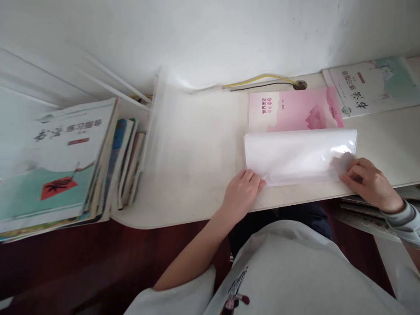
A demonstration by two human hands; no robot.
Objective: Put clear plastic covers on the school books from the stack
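A pink book point(290, 111) with Chinese characters on its cover lies on the desk. Over its near part is a white flap with a glossy clear plastic book cover point(295, 153), which catches the light at the right. The fingers of my left hand point(242, 192) are closed at the near left corner of this plastic. At the near right corner, my right hand point(372, 181) pinches the plastic between thumb and bent fingers. Both hands rest close to the desk's front edge. What lies beneath the flap is hidden.
At the left stands a stack of books point(65, 162) with more books upright beside it, next to a clear plastic divider point(154, 113). A calligraphy workbook point(374, 87) lies at the back right. Yellow and black cables point(262, 79) run along the wall into a desk hole.
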